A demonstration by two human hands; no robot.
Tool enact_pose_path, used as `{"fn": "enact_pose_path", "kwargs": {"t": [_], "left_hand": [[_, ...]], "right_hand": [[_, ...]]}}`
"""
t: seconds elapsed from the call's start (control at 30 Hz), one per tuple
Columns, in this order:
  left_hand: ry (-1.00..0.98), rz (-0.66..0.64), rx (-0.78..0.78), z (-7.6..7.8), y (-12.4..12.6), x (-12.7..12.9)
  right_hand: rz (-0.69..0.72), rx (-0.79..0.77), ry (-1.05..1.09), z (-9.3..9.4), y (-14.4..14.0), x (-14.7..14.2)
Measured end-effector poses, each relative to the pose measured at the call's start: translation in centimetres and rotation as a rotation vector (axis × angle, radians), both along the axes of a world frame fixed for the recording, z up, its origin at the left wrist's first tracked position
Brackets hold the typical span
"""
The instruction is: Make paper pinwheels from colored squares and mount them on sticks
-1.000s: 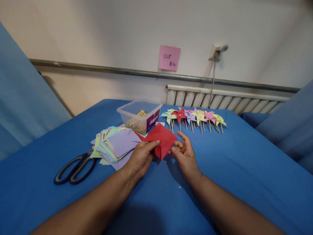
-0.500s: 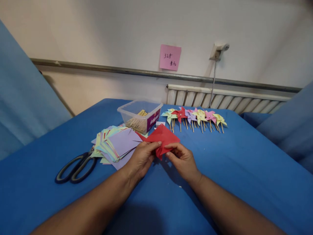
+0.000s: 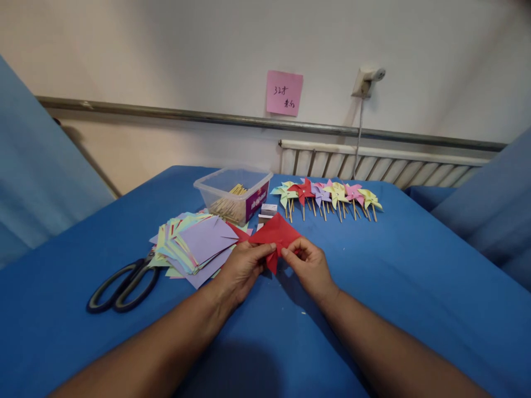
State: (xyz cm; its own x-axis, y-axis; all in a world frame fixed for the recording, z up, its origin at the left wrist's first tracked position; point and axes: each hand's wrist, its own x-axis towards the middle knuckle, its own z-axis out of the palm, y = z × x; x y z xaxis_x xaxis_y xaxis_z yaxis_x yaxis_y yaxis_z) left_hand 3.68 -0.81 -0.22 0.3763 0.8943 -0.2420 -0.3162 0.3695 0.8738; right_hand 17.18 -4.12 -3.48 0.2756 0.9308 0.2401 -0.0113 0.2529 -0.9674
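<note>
A red paper sheet with folded-in corners is held above the blue table by both hands. My left hand pinches it from the left, its thumb pressed on top near the middle. My right hand grips the right side between thumb and fingers, close to the left thumb. One pointed flap hangs down between the hands. Left of my left hand lies a stack of coloured paper sheets, a purple one on top. Small boxes sit just behind the red paper, partly hidden by it.
Black-handled scissors lie at the left, their blades under the paper stack. A clear plastic box of thin wooden sticks stands behind. Several finished paper pinwheels on sticks lie at the back right. Blue cloth covers the table.
My right thumb and fingers have moved inward along the red paper, folding its right side toward the middle. The view has shifted slightly, and more of the small boxes shows.
</note>
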Motion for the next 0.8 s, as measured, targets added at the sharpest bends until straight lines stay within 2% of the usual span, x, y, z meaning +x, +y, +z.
{"fn": "enact_pose_path", "kwargs": {"t": [0.8], "left_hand": [[0.078,0.006,-0.019,-0.1,0.12,0.18]], "right_hand": [[-0.007,-0.063,0.02,-0.07,0.17,-0.09]]}}
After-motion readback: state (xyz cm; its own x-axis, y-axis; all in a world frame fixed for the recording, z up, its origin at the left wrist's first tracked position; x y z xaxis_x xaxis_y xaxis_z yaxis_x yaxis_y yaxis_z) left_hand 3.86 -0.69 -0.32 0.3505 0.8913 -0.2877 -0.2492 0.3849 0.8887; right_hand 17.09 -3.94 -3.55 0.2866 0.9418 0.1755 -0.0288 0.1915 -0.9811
